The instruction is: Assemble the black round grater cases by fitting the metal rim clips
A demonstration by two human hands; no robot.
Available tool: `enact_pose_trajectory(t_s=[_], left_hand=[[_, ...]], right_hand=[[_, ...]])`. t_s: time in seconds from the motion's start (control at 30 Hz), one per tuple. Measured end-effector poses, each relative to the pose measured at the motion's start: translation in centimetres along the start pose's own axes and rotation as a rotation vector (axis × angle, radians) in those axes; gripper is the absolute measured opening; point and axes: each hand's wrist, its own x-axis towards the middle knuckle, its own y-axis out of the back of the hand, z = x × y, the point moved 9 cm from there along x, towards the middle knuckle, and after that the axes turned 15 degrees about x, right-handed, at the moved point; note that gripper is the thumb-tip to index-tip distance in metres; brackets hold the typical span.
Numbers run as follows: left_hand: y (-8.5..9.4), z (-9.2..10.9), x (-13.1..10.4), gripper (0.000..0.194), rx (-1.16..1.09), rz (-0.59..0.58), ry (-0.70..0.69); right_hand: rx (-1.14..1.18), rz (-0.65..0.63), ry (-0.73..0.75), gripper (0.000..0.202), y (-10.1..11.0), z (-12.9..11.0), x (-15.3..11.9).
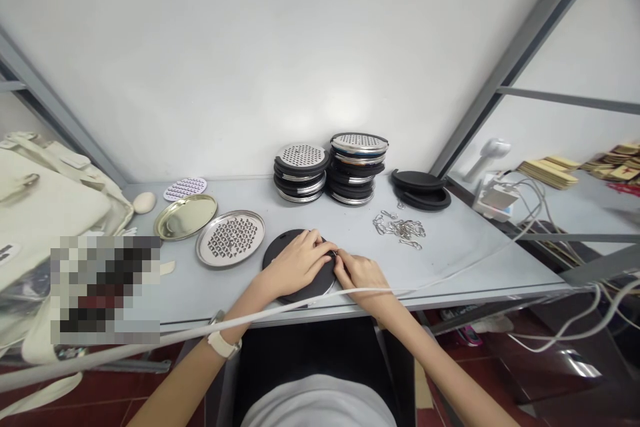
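A round black case (pixel 280 247) lies flat near the front edge of the table. My left hand (pixel 300 260) rests across it, fingers bent over and gripping its right side. Close beside, my right hand (pixel 363 273) pinches at the case's right edge, where a tiny bit of metal shows between the fingertips of both hands. Its kind is mostly hidden. Left of the case is a round metal grater plate (pixel 233 240) with raised teeth. A pile of small metal clips (pixel 403 227) lies to the right.
Two stacks of round graters, left (pixel 301 173) and right (pixel 357 167), stand against the wall. Black round cases (pixel 420 193) sit at the right. A shiny round lid (pixel 187 217) and cream bag (pixel 55 207) are at left. A white cable (pixel 280 303) crosses before my wrists.
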Motion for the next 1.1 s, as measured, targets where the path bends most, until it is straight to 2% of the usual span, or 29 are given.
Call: enact_pose_trajectory(t_s=[0.4,1.1], left_hand=[[0.3,0.02,0.01,0.025,-0.025,-0.006,0.015],[-0.07,-0.07,-0.09,0.025,-0.063,-0.022,0.023]], right_hand=[[0.135,0.097,0.004,0.029,0.6,0.13,-0.2],[0.138,0.086,0.021,0.03,0.49,0.23,-0.2]])
